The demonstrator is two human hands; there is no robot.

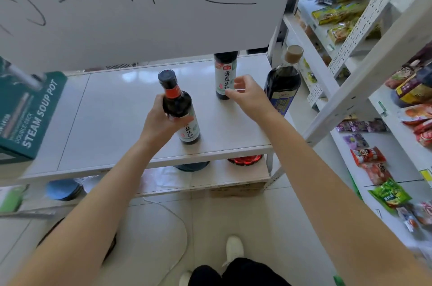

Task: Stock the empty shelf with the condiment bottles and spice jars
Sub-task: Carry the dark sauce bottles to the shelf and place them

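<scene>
A white shelf (112, 103) holds three dark sauce bottles. My left hand (161, 122) grips the nearest soy sauce bottle (180, 105), which stands near the shelf's front edge and leans slightly. A second soy sauce bottle (225, 70) with a white label stands upright farther back, its top hidden behind a paper sign. My right hand (245, 94) hovers beside its lower part, fingers apart, fingertips just touching or nearly touching the label. A larger dark bottle (284, 80) with a tan cap stands at the shelf's right end.
A green steam soup pot box (28, 112) sits on the shelf's left end. A big white paper sign (140, 10) hangs above. Lids show on the lower shelf (244, 159). A snack rack (374, 122) stands on the right. My shoes and a cable lie on the tiled floor.
</scene>
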